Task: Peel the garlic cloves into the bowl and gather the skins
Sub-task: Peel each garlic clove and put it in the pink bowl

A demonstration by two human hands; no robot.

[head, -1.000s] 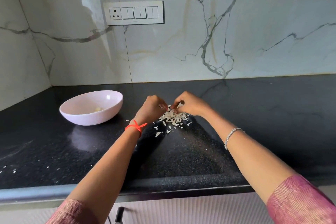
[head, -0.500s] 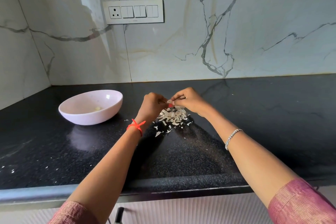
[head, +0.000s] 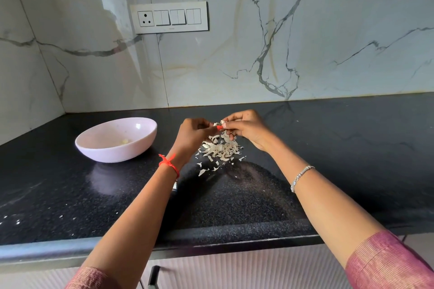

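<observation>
Centre of frame, above black worktop (head: 352, 148): left hand (head: 192, 134) and right hand (head: 249, 129) held up, fingertips meeting, both pinched on one garlic clove (head: 219, 123), skin partly loose. Directly below, on the worktop: heap of skins (head: 220, 149), a few strays toward lower centre. Left of centre: pale bowl (head: 141, 138), well apart from the heap, one peeled clove (head: 125, 141) inside.

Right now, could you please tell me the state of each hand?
Left hand: closed, pinching the small pale garlic clove.
Right hand: closed, pinching the same clove, above the heap of papery white skins.
</observation>
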